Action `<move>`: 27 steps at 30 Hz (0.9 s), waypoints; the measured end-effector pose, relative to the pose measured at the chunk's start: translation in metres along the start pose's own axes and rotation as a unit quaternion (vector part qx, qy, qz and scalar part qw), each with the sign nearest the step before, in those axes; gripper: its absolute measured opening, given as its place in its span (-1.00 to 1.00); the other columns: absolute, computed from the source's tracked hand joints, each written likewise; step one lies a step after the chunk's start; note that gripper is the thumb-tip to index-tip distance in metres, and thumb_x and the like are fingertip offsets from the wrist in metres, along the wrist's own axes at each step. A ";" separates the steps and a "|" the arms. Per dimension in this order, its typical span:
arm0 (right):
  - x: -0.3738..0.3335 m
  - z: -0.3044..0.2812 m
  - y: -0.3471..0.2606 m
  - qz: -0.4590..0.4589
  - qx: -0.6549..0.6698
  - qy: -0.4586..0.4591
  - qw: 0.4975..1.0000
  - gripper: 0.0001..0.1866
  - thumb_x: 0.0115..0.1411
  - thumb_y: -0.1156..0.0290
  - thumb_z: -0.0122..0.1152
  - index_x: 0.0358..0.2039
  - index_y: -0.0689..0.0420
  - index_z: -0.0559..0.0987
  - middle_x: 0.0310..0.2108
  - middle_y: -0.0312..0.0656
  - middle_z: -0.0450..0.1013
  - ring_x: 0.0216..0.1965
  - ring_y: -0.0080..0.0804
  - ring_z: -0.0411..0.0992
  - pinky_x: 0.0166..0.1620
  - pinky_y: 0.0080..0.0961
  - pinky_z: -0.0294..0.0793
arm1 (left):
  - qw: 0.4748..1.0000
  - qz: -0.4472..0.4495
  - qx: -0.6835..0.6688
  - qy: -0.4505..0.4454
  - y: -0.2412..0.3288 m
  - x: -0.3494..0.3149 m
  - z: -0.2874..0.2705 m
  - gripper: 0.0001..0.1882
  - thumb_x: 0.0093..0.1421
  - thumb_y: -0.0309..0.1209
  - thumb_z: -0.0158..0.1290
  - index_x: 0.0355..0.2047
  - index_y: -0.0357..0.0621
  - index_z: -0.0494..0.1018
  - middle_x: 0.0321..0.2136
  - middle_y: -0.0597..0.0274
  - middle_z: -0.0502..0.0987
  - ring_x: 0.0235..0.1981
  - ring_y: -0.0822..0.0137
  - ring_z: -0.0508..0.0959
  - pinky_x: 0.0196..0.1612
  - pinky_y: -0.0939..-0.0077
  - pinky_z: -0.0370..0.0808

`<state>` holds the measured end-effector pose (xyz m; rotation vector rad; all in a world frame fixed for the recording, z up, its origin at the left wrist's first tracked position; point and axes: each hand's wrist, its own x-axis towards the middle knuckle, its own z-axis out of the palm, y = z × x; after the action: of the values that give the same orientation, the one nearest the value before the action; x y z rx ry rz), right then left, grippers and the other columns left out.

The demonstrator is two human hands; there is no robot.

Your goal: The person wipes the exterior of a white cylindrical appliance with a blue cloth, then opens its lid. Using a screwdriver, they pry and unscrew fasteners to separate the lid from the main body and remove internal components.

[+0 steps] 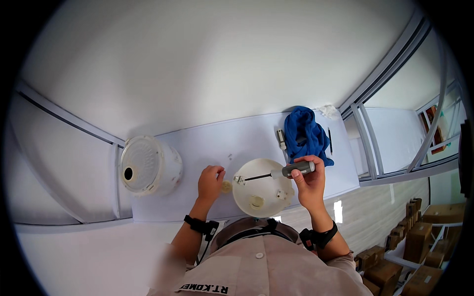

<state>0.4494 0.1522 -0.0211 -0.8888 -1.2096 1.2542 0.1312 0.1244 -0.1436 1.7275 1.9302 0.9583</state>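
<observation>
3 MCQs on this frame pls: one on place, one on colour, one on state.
1. Where does the blue cloth lie?
A. beyond the right hand
B. under the white housing
C. on the floor

2. What colour is the screwdriver handle?
A. red
B. grey
C. yellow

3. What is the right hand doing?
A. resting flat on the table
B. gripping the screwdriver
C. holding the cloth

Answers:
1 A, the cloth sits on the white table past that hand.
2 B, the handle is grey with a white collar.
3 B, fingers wrap the handle, tip at the round white base; the left hand rests closed beside it.
</observation>
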 end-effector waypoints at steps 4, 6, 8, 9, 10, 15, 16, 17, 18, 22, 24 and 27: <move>0.000 -0.002 0.001 -0.008 -0.012 0.004 1.000 -0.52 0.39 0.50 0.36 0.18 0.12 0.30 0.08 -0.11 0.44 0.08 -0.26 0.58 0.06 -0.33 0.69 | 1.000 0.017 0.023 -0.003 -0.011 0.007 0.012 -0.86 0.28 -0.43 0.24 -0.21 -0.20 0.65 -0.25 0.06 0.67 -0.24 0.02 0.65 -0.12 0.17 0.58; 0.000 -0.001 0.001 -0.011 -0.007 0.005 1.000 -0.52 0.39 0.50 0.36 0.18 0.12 0.30 0.08 -0.11 0.44 0.08 -0.26 0.59 0.06 -0.34 0.69 | 1.000 -0.019 0.010 -0.018 -0.012 0.011 0.016 -0.85 0.29 -0.41 0.22 -0.18 -0.17 0.66 -0.23 0.07 0.67 -0.17 -0.02 0.64 -0.08 0.14 0.58; -0.001 -0.001 0.001 -0.009 -0.002 0.007 1.000 -0.53 0.39 0.50 0.35 0.17 0.12 0.30 0.07 -0.11 0.44 0.08 -0.26 0.59 0.05 -0.34 0.69 | 0.999 -0.036 0.015 -0.029 -0.011 0.013 0.017 -0.84 0.29 -0.40 0.21 -0.15 -0.16 0.66 -0.22 0.08 0.66 -0.13 -0.04 0.64 -0.05 0.12 0.58; -0.002 -0.001 0.001 -0.005 0.000 0.009 1.000 -0.53 0.39 0.50 0.35 0.17 0.12 0.30 0.07 -0.11 0.45 0.08 -0.26 0.59 0.05 -0.35 0.69 | 0.999 -0.034 0.027 -0.031 -0.011 0.014 0.017 -0.83 0.29 -0.40 0.21 -0.14 -0.16 0.66 -0.22 0.09 0.66 -0.12 -0.04 0.64 -0.05 0.13 0.58; -0.003 -0.001 0.001 -0.001 0.003 0.010 1.000 -0.53 0.39 0.50 0.35 0.17 0.12 0.30 0.07 -0.11 0.45 0.08 -0.26 0.59 0.04 -0.35 0.69 | 0.998 -0.032 0.039 -0.033 -0.011 0.015 0.017 -0.82 0.29 -0.40 0.21 -0.13 -0.16 0.65 -0.22 0.09 0.66 -0.12 -0.03 0.64 -0.05 0.13 0.58; -0.009 -0.005 0.004 0.010 -0.033 0.025 0.999 -0.52 0.36 0.48 0.40 0.15 0.11 0.31 0.06 -0.11 0.47 0.03 -0.32 0.58 0.04 -0.40 0.67 | 0.999 -0.049 0.013 -0.014 0.004 -0.002 0.003 -0.72 0.30 -0.34 0.22 -0.04 -0.17 0.62 -0.24 0.07 0.67 -0.15 -0.01 0.67 -0.05 0.17 0.60; -0.011 -0.006 0.008 0.008 -0.051 0.025 0.998 -0.51 0.35 0.48 0.41 0.14 0.11 0.32 0.05 -0.11 0.47 0.02 -0.34 0.58 0.03 -0.42 0.66 | 0.997 -0.072 0.004 -0.031 0.011 -0.006 -0.003 -0.69 0.30 -0.30 0.22 -0.01 -0.17 0.61 -0.24 0.06 0.68 -0.17 -0.01 0.68 -0.06 0.18 0.60; -0.012 -0.006 0.010 0.003 -0.076 0.021 0.997 -0.51 0.34 0.48 0.43 0.13 0.11 0.32 0.05 -0.10 0.48 0.01 -0.35 0.58 0.03 -0.43 0.66 | 0.992 -0.101 -0.003 -0.074 0.019 -0.009 -0.008 -0.67 0.31 -0.27 0.22 -0.01 -0.19 0.61 -0.26 0.06 0.69 -0.21 0.03 0.69 -0.09 0.21 0.61; -0.014 -0.006 0.012 -0.003 -0.101 0.015 0.995 -0.51 0.33 0.47 0.44 0.11 0.12 0.33 0.05 -0.09 0.48 0.00 -0.35 0.57 0.03 -0.44 0.65 | 0.985 -0.130 -0.010 -0.115 0.028 -0.011 -0.013 -0.65 0.32 -0.24 0.22 0.00 -0.21 0.60 -0.27 0.05 0.70 -0.25 0.07 0.70 -0.11 0.24 0.61; -0.017 0.003 0.010 0.004 -0.152 -0.024 0.988 -0.50 0.28 0.45 0.50 0.05 0.14 0.34 0.01 -0.05 0.51 -0.03 -0.32 0.58 -0.01 -0.42 0.63 | 0.964 -0.190 -0.060 -0.177 0.036 -0.023 -0.008 -0.54 0.33 -0.11 0.23 0.02 -0.27 0.59 -0.28 -0.02 0.73 -0.26 0.15 0.72 -0.12 0.29 0.63; -0.015 0.006 0.010 -0.034 -0.221 -0.054 0.973 -0.48 0.26 0.44 0.53 0.04 0.14 0.34 -0.03 -0.03 0.53 -0.06 -0.24 0.59 -0.03 -0.37 0.61 | 0.962 -0.193 -0.069 -0.181 0.039 -0.022 -0.003 -0.50 0.32 -0.08 0.24 0.03 -0.29 0.60 -0.28 -0.02 0.73 -0.25 0.17 0.73 -0.11 0.30 0.63; -0.013 0.011 0.013 -0.090 -0.278 -0.073 0.953 -0.47 0.23 0.43 0.55 0.03 0.15 0.34 -0.08 0.00 0.54 -0.10 -0.12 0.60 -0.06 -0.32 0.59 | 0.962 -0.179 -0.073 -0.193 0.038 -0.015 0.000 -0.49 0.29 -0.05 0.25 -0.02 -0.28 0.61 -0.29 -0.01 0.73 -0.23 0.08 0.74 -0.12 0.25 0.64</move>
<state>0.4374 0.1397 -0.0337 -1.0681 -1.7696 0.8490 0.1609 0.1102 -0.1191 1.3047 1.7768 0.5661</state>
